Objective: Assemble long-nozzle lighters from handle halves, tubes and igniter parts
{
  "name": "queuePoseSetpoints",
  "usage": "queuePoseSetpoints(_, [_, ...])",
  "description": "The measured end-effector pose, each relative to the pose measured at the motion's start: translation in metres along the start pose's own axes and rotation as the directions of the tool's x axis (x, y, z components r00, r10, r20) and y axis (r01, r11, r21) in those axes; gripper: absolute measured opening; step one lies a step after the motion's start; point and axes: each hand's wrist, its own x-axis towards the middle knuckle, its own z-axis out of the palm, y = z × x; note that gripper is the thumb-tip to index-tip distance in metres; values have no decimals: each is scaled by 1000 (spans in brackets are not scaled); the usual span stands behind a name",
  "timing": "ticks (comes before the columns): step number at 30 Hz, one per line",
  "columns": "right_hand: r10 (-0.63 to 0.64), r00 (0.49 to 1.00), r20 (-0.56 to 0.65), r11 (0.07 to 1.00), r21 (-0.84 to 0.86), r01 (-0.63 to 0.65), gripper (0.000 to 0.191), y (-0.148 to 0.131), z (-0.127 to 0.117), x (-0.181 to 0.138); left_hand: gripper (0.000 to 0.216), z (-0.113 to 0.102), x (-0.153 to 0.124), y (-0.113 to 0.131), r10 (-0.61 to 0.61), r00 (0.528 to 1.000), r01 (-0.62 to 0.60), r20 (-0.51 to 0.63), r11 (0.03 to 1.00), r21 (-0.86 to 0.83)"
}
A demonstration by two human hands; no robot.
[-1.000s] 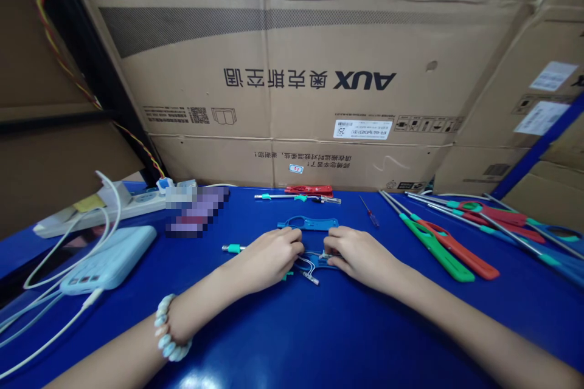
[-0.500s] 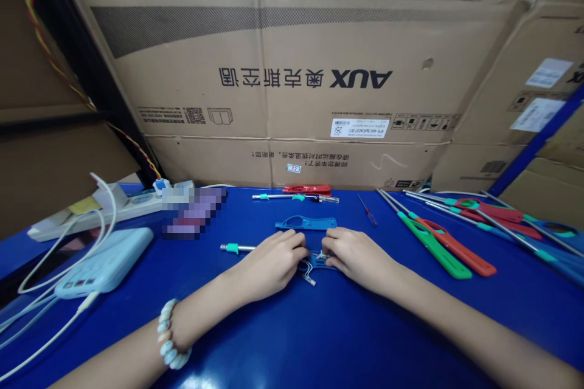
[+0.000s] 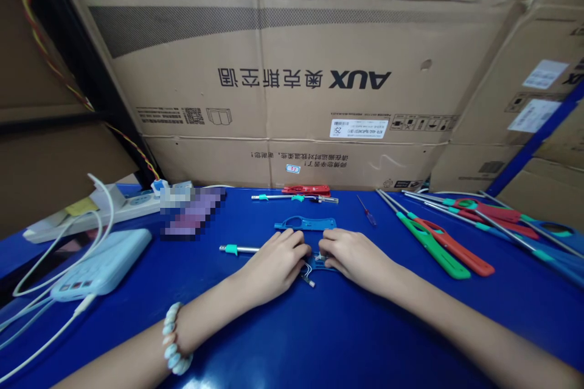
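My left hand (image 3: 276,262) and my right hand (image 3: 351,255) lie close together on the blue table (image 3: 319,328), fingers curled down onto a small blue plastic handle piece (image 3: 322,262) with thin white wires (image 3: 306,272) trailing from it. A metal rod with a teal collar (image 3: 235,249) sticks out leftward from under my left hand. A second blue handle shell (image 3: 305,223) lies just beyond my fingers. A pale bead bracelet (image 3: 174,340) circles my left wrist.
Farther back lie a red handle shell (image 3: 306,190), a rod with a teal clip (image 3: 292,197) and a small screwdriver (image 3: 367,211). Several long red, green and blue handled tools (image 3: 456,240) lie at right. A power bank (image 3: 103,264), cables and a power strip (image 3: 95,209) sit at left. Cardboard boxes (image 3: 301,73) wall the back.
Both hands have drawn slightly closer together over the blue piece, and the white wires are now more covered by my left hand. The view shifted a little.
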Motion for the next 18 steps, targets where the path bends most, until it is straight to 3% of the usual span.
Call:
queuePoseSetpoints(7, [-12,1000,-11,1000,4,12,3,1,1,0,21,1,-1,2,-11,1000,11,12,999,37])
queuePoseSetpoints(18, [-90,996,-18,995,-36,89,20,2,-1,-4,20,2,-2,8,-21,1000,21,-1,994,111])
